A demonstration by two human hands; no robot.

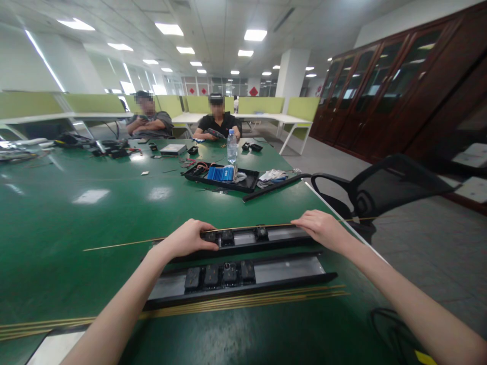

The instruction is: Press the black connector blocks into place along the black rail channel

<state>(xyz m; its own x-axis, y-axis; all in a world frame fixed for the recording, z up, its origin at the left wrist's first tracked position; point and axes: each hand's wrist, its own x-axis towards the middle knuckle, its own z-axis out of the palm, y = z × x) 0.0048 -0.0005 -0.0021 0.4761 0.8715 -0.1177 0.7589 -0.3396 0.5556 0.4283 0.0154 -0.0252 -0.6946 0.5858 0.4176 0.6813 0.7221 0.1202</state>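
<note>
A: What are the two hands doing at the green surface (106, 220)?
B: A worker's hands, seen from above the forearms, meet a thin rod (247, 227) near the right edge of the surface. The right hand (317, 225) has its fingertips pinched together on it.

A: And the left hand (196, 235)?
B: Its thumb and forefinger stand apart at the rod and the far trough (274, 245); whether they grip the rod cannot be told.

A: Where does the rod lie?
B: Along the far side of the far trough, one end out over bare surface to the left, the other past the right edge. Whether it touches the trough cannot be told. Black blocks (261, 233) sit inside that trough.

A: What lies closer in?
B: A near trough (283, 271) with four black blocks in a row, and, just beside it, a bundle of rods (304, 295).

A: And beyond?
B: A black tray (247, 178) with a blue item inside, a water bottle (232, 147) behind it, gloves (272, 177) near the right edge. Two people sit at the far edge, one holding a tool (215, 133). An office chair (380, 185) stands off the right edge.
</note>
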